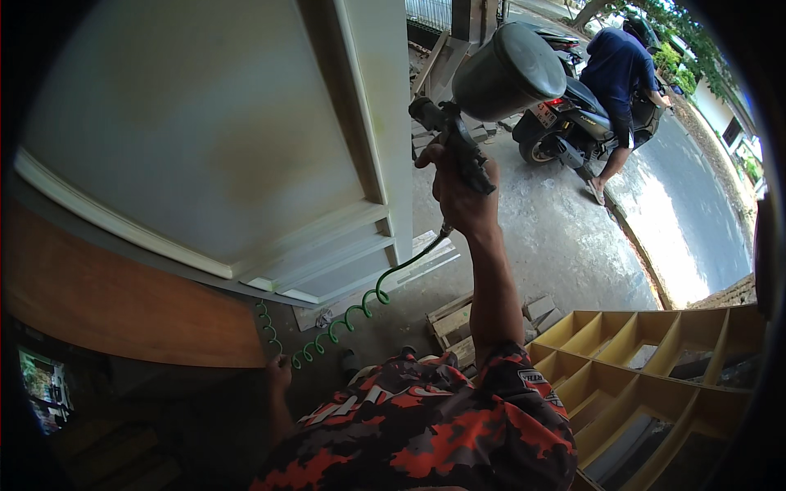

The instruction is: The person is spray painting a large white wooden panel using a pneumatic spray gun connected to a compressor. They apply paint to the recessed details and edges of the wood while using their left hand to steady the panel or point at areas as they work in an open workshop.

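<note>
Held out in front, my right hand point(467, 192) is wrapped round the handle of a spray gun point(449, 127). A large dark grey paint cup point(509, 72) is fixed to the gun, and the nozzle end points left toward a pale painted wooden cabinet panel point(188, 106). Brownish shading shows through the panel's coat. From the gun's handle a green coiled air hose point(334, 329) runs down to the lower left. There my left hand point(280, 371), low beside my body, is closed round part of the hose.
At the left a brown wooden board point(131, 295) lies below the panel. Yellowish wooden shelving with compartments point(639, 368) stands at the lower right, near stacked wood scraps point(450, 323). A person on a motorcycle point(573, 119) is at the upper right, beside the road.
</note>
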`<act>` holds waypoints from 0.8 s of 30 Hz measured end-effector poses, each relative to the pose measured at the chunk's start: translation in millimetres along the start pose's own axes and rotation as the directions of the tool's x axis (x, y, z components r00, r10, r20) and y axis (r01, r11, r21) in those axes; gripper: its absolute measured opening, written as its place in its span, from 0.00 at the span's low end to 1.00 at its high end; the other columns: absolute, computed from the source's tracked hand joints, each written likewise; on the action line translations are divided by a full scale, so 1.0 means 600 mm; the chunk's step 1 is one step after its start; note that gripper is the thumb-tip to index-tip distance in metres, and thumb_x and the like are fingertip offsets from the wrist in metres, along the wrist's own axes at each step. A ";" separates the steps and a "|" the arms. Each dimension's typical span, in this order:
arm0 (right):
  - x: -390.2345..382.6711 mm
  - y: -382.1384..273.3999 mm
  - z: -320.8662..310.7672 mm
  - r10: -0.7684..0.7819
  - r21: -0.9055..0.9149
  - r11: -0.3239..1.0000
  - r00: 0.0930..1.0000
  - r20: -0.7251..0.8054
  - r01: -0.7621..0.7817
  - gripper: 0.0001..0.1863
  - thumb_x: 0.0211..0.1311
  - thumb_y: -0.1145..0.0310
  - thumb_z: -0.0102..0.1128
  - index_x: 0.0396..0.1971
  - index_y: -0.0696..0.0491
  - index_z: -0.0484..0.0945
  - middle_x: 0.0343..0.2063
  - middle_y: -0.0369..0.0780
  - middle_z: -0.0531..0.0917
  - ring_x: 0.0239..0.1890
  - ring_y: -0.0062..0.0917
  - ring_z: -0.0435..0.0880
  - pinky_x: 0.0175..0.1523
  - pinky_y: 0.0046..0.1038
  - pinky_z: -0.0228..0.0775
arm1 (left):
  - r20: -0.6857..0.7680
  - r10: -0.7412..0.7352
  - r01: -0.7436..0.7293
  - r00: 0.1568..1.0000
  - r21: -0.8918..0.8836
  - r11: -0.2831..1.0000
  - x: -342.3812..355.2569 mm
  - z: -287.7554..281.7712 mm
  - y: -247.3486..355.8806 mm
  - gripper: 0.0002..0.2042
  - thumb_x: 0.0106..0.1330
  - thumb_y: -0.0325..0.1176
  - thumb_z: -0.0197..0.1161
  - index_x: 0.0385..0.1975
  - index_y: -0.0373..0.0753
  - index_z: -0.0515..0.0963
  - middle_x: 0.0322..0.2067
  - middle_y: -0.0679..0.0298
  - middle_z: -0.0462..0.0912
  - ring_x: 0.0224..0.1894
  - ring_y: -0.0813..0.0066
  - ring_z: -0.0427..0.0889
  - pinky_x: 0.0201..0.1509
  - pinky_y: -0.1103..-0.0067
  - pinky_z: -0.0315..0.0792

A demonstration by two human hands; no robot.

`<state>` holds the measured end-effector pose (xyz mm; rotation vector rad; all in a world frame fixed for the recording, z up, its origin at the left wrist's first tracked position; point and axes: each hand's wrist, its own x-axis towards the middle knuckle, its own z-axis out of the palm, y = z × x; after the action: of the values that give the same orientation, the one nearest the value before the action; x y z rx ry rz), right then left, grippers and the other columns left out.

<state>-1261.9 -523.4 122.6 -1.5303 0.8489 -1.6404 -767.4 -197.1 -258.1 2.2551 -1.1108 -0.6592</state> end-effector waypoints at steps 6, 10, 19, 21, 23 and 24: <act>-0.018 0.087 -0.004 0.020 -0.153 0.988 1.000 -0.010 -0.022 0.10 0.72 0.69 0.72 0.36 0.60 0.84 0.17 0.35 0.77 0.22 0.14 0.70 0.27 0.28 0.65 | 0.044 -0.029 0.028 0.999 0.026 0.999 0.001 -0.002 0.036 0.13 0.76 0.39 0.68 0.39 0.32 0.84 0.30 0.60 0.87 0.35 0.75 0.82 0.44 0.71 0.75; -0.052 0.128 -0.005 0.130 -0.225 0.966 0.991 0.003 -0.126 0.10 0.71 0.67 0.73 0.37 0.60 0.86 0.15 0.37 0.75 0.22 0.16 0.69 0.28 0.30 0.66 | 0.050 -0.052 0.053 0.997 -0.012 0.999 -0.003 0.006 0.010 0.13 0.74 0.39 0.70 0.38 0.33 0.85 0.30 0.60 0.87 0.35 0.75 0.83 0.44 0.71 0.76; -0.124 0.217 -0.011 0.313 -0.248 0.919 0.950 -0.012 -0.306 0.13 0.72 0.65 0.72 0.36 0.61 0.85 0.18 0.38 0.80 0.23 0.17 0.72 0.30 0.32 0.69 | 0.077 -0.110 0.104 0.991 0.074 0.992 -0.011 0.015 -0.013 0.14 0.71 0.40 0.73 0.38 0.33 0.86 0.30 0.61 0.87 0.35 0.74 0.83 0.45 0.70 0.77; -0.125 0.227 -0.010 0.216 -0.234 0.948 0.976 -0.032 -0.218 0.13 0.72 0.65 0.71 0.36 0.61 0.85 0.18 0.37 0.79 0.23 0.16 0.72 0.30 0.31 0.68 | 0.070 -0.109 0.100 0.992 0.118 0.988 -0.017 0.016 -0.006 0.14 0.71 0.40 0.73 0.37 0.34 0.86 0.30 0.62 0.87 0.34 0.74 0.83 0.45 0.71 0.77; -0.112 0.218 -0.014 0.252 -0.225 0.941 0.967 -0.024 -0.251 0.13 0.72 0.65 0.71 0.36 0.61 0.85 0.18 0.36 0.78 0.23 0.16 0.71 0.29 0.30 0.67 | 0.091 -0.124 0.120 0.988 0.052 0.991 -0.020 0.014 0.001 0.13 0.72 0.40 0.72 0.37 0.33 0.85 0.29 0.63 0.87 0.34 0.75 0.82 0.43 0.71 0.77; -0.102 0.204 -0.010 0.289 -0.214 0.935 0.957 -0.009 -0.284 0.13 0.73 0.65 0.70 0.36 0.61 0.85 0.18 0.34 0.78 0.23 0.15 0.71 0.29 0.30 0.67 | 0.089 -0.130 0.125 0.988 0.055 0.991 -0.019 0.014 -0.009 0.13 0.72 0.40 0.72 0.37 0.33 0.85 0.29 0.63 0.87 0.34 0.75 0.82 0.43 0.71 0.77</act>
<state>-1257.6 -534.6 -13.5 -1.4807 1.2074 -1.3513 -775.9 -186.8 -265.5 2.3739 -1.0426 -0.8035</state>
